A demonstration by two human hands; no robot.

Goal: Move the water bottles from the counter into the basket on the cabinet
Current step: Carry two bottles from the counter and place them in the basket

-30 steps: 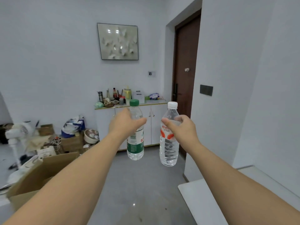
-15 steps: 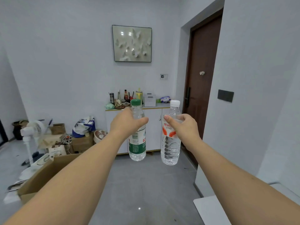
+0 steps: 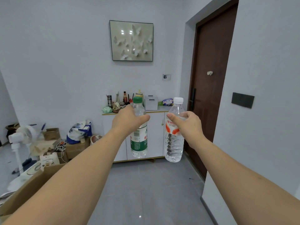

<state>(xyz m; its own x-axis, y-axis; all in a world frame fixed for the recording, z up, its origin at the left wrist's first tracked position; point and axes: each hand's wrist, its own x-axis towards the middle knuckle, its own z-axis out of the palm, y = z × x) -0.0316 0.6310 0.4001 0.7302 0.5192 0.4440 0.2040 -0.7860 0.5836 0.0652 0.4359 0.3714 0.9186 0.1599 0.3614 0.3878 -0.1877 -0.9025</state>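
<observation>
- My left hand (image 3: 128, 120) has its fingers wrapped round the green-capped bottle (image 3: 139, 135); my right hand (image 3: 186, 125) grips the white-capped bottle (image 3: 174, 140).
- Both bottles hang upright in the air, off the worktop.
- The basket (image 3: 151, 102) sits on the cabinet (image 3: 155, 135) ahead, near its right end; walking over and dropping them in is left.

White cabinet (image 3: 154, 135) bears a white basket (image 3: 151, 102); clutter beside it.
</observation>
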